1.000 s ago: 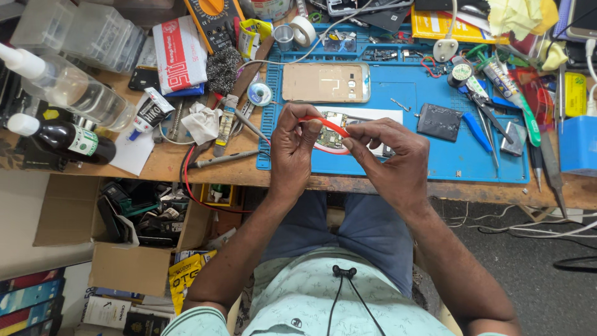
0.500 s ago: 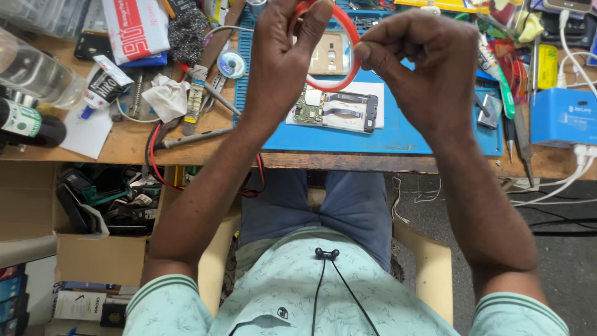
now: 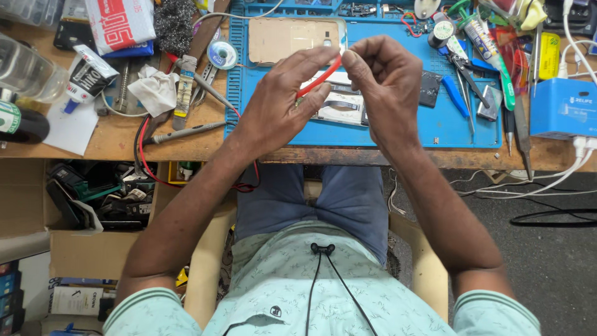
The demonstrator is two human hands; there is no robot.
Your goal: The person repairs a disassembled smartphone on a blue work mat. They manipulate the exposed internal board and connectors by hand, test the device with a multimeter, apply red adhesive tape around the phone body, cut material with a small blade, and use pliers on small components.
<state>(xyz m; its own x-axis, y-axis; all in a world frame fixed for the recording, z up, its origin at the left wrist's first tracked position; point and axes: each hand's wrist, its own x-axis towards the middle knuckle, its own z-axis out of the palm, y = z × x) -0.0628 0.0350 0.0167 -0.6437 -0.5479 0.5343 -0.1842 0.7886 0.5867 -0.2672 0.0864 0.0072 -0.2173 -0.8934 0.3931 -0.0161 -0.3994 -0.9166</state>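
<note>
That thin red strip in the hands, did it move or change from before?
Both hands lifted off the blue work mat a second ago, raising the thin red flexible strip, and have since come down a little. The left hand and right hand still pinch it between their fingers, now above the opened phone. The phone and the tan back cover stayed put.

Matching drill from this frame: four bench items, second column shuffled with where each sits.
Items:
1. red wire
2. tan phone back cover
3. blue box
4. crumpled white tissue

Places:
A. far right of the bench
B. on the bare wood, left of the blue mat
C. pinched between both hands
D. top of the blue mat, beyond the hands

Pairs: 1-C, 2-D, 3-A, 4-B
</note>
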